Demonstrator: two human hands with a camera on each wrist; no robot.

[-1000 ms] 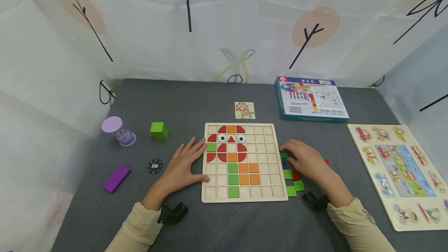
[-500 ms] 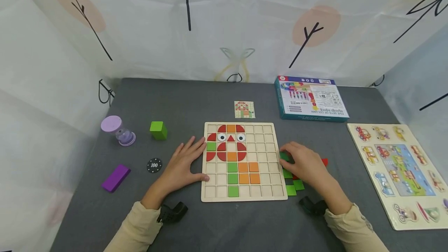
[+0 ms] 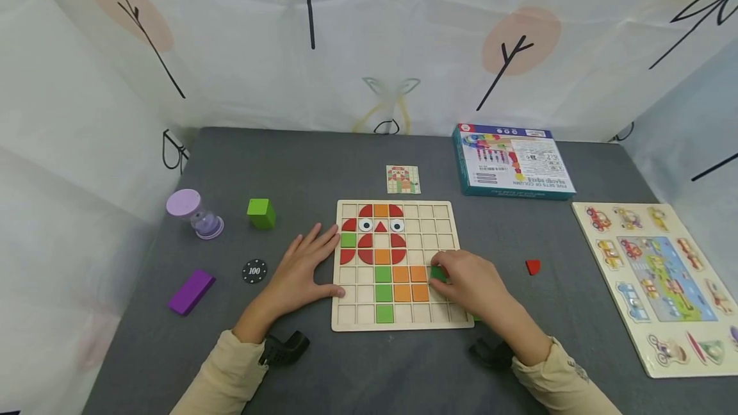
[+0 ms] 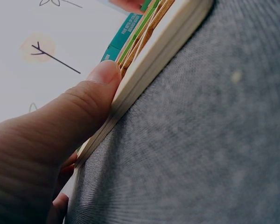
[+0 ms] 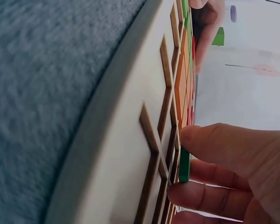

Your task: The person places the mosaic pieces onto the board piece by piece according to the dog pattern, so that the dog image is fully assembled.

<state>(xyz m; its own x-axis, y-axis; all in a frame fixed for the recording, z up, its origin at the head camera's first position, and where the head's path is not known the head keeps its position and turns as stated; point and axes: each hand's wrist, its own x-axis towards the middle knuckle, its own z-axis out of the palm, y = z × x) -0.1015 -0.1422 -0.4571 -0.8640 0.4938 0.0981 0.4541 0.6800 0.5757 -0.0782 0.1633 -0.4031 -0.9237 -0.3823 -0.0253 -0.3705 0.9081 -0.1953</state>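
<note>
A wooden grid board (image 3: 403, 320) lies mid-table, its cells partly filled with red, orange and green tiles plus two eye tiles. My left hand (image 3: 300, 274) rests along the board's left edge with fingers spread and the thumb on the rim. In the left wrist view that thumb (image 4: 79, 100) lies against the wooden edge. Over the board's right half, my right hand (image 3: 475, 284) pinches a dark green tile (image 3: 438, 273) between thumb and fingers. From the right wrist view, the green tile (image 5: 184, 164) is held close over the cells beside the orange tiles (image 5: 181, 86).
Behind the board lies a small pattern card (image 3: 403, 180), with a boxed game (image 3: 515, 162) to its right. A picture puzzle board (image 3: 663, 344) lies far right, near a red piece (image 3: 533, 267). Leftward are a green block (image 3: 262, 214), purple block (image 3: 191, 292), black disc (image 3: 255, 271) and purple-topped timer (image 3: 196, 215).
My right hand has picked up a dark green tile from the pile right of the board and carried it left over the grid. The left hand has stayed put.
</note>
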